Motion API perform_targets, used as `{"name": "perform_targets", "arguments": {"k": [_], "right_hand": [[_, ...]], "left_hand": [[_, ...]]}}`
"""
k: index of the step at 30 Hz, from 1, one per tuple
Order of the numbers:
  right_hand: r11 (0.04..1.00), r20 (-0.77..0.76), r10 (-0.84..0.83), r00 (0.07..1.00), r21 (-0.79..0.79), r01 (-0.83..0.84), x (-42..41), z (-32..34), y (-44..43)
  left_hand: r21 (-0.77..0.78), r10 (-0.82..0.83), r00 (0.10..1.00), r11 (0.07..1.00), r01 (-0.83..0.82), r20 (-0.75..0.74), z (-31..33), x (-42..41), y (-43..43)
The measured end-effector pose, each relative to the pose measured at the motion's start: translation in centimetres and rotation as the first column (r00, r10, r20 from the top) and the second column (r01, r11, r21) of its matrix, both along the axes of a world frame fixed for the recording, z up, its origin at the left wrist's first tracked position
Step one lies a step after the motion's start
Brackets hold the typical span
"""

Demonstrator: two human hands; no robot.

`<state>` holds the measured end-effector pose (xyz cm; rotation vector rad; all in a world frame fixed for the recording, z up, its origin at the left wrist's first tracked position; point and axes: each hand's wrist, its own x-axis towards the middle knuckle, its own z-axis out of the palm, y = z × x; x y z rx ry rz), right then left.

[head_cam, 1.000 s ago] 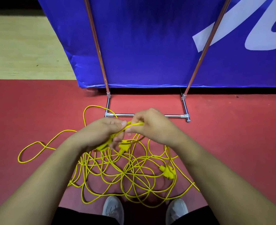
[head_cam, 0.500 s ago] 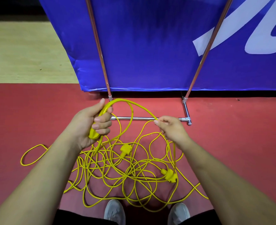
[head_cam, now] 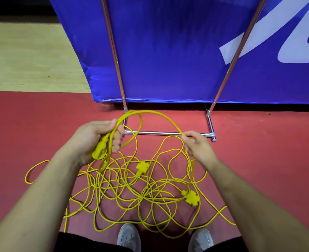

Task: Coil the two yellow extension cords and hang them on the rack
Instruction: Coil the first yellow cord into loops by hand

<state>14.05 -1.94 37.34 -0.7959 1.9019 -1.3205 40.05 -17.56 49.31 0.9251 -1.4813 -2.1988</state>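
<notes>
Over the floor tangle [head_cam: 141, 197], a first loop takes shape.
Gripping plug [head_cam: 99, 151] and loop, the left hand [head_cam: 93, 139] anchors; the right hand [head_cam: 197, 147] pinches the cord [head_cam: 150, 111]. Feed even loops, keep twists out.

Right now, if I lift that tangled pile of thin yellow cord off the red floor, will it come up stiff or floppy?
Probably floppy: the thin yellow cord curves loosely between left hand and right hand. The pile's crossed loops would likely snag. The blocky yellow plugs may swing.
</notes>
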Motion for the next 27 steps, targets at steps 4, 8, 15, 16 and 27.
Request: {"name": "perform_targets", "arguments": {"k": [4,8,15,16,27], "right_hand": [[0.997,-0.212,-0.006,0.977,-0.072,-0.009,0.2,1.8,-1.2],[0.999,-0.312,-0.006,0.950,-0.045,-0.009,0.4,1.4,-1.3],[1.000,-0.186,0.016,0.982,-0.005,-0.017,1.0,2.9,-1.7],[0.996,-0.103,0.070,0.992,-0.046,-0.075,1.4,3.6,-1.7],[0.921,-0.243,0.354,0.903,-0.079,-0.382,4.2,8.6,-1.8]], "left_hand": [[0.070,-0.037,0.997,0.997,0.032,0.067,0.1,0.4,0.1],[0.121,-0.027,0.998,0.992,0.019,0.063,0.0,0.1,0.3],[0.128,-0.027,0.999,0.992,0.022,0.037,-0.5,-0.2,0.4],[0.087,-0.068,0.996,0.994,0.062,0.058,-0.7,-0.2,0.5],[0.066,-0.291,0.938,0.957,0.283,0.189,-1.3,-1.2,2.0]]}}
